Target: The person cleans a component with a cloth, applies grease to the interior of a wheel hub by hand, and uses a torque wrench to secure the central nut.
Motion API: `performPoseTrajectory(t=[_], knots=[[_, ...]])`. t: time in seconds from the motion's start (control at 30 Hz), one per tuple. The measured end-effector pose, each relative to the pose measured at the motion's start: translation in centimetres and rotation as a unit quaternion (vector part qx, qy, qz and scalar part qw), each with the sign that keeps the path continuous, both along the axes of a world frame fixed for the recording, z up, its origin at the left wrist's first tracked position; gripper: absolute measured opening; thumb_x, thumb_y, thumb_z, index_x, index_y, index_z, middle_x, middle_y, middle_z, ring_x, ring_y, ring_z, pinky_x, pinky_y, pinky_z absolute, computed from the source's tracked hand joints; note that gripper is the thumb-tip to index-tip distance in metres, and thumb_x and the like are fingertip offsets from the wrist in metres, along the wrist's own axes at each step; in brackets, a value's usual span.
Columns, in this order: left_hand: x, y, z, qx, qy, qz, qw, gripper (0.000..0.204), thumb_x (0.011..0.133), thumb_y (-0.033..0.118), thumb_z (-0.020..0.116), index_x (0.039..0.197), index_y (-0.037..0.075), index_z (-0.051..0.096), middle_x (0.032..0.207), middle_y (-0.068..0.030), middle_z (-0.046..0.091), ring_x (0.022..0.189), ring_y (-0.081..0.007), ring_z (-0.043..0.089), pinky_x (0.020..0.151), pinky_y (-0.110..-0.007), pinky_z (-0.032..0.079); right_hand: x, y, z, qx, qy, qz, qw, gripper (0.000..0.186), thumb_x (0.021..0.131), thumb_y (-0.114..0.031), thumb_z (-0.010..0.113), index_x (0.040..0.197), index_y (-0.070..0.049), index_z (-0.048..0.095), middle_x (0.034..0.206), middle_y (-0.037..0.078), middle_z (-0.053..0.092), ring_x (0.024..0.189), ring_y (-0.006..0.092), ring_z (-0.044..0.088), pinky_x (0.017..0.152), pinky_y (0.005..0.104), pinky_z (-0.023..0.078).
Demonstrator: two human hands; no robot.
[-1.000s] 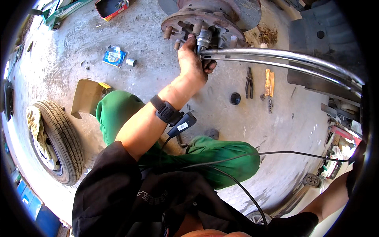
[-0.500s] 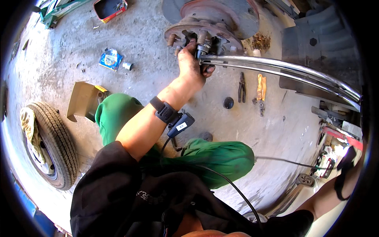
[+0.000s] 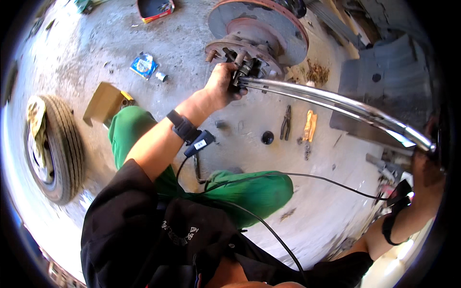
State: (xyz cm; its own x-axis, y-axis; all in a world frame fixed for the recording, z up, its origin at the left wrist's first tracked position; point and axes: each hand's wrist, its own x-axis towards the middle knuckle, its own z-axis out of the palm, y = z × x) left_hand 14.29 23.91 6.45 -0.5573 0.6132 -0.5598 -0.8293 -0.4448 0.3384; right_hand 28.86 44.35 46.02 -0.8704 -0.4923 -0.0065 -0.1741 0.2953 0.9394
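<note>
Steel pipe point(image 3: 331, 102), long, stiff, likely heavy: I'm gripping its far end with right hand point(image 3: 425, 165), left hand point(image 3: 222, 86) fingers clasping the wrench head at the wheel hub point(image 3: 249, 38).

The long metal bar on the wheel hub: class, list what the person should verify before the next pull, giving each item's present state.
1. Left hand steadies the socket end at the wheel hub: ok.
2. Right hand grips the far end of the long metal bar: ok.
3. Socket fully seated on the nut: cannot tell, hidden by the fingers.
4. Pliers lie on the floor apart from the knees: ok.
5. Wrist cable hangs clear of the bar: ok.
</note>
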Motion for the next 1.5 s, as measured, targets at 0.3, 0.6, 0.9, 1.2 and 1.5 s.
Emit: performPoseTrajectory(t=[0.3,0.6,0.9,1.2,1.5], knots=[[0.6,0.8,-0.1,-0.043,-0.002,0.021,0.999,0.027,0.091,0.039,0.042,0.084,0.014,0.05,0.062,-0.005,0.048,0.043,-0.0153,0.037,0.037,-0.026,0.023,-1.0,-1.6,-0.2,0.061,0.023,0.018,0.998,0.051,0.072,-0.02,0.079,0.121,-0.021,0.065,0.11,0.0,0.07,0.082,0.0165,0.071,0.065,0.0183,0.053],[1.5,2.2,1.3,-0.106,0.017,0.089,0.99,0.037,0.094,0.045,0.04,0.082,0.013,0.054,0.054,-0.0016,0.043,0.038,-0.0096,0.031,0.037,-0.025,0.015,1.1,1.9,-2.5,-0.059,0.08,0.079,0.992,0.039,0.077,-0.027,0.071,0.114,-0.016,0.064,0.099,0.001,0.063,0.076,0.0171,0.062,0.06,0.0268,0.044],[2.0,2.8,1.2,-0.182,0.071,0.111,0.974,0.025,0.09,0.038,0.053,0.08,0.015,0.053,0.056,-0.0027,0.05,0.035,-0.0118,0.035,0.035,-0.027,0.017,4.2,6.3,-7.0,-0.168,0.056,0.061,0.982,0.026,0.082,-0.033,0.064,0.099,-0.013,0.065,0.087,-0.001,0.057,0.069,0.0176,0.051,0.057,0.0344,0.034],[2.0,2.4,1.0,-0.229,0.059,0.137,0.962,0.031,0.092,0.042,0.051,0.077,0.015,0.055,0.054,-0.0045,0.053,0.035,-0.0113,0.038,0.034,-0.027,0.019,3.1,6.1,-7.8,-0.133,0.1,0.055,0.985,0.023,0.082,-0.039,0.067,0.085,-0.016,0.067,0.076,0.001,0.058,0.063,0.0178,0.053,0.056,0.0327,0.035],[3.3,1.2,-0.6,-0.397,0.17,0.142,0.891,0.046,0.086,0.048,0.064,0.075,0.004,0.064,0.061,-0.0059,0.052,0.048,-0.0157,0.044,0.045,-0.032,0.034,7.3,11.1,-18.2,-0.223,0.187,0.015,0.957,0.024,0.083,-0.031,0.07,0.069,-0.015,0.059,0.061,-0.003,0.05,0.056,0.0177,0.051,0.048,0.035,0.031]])
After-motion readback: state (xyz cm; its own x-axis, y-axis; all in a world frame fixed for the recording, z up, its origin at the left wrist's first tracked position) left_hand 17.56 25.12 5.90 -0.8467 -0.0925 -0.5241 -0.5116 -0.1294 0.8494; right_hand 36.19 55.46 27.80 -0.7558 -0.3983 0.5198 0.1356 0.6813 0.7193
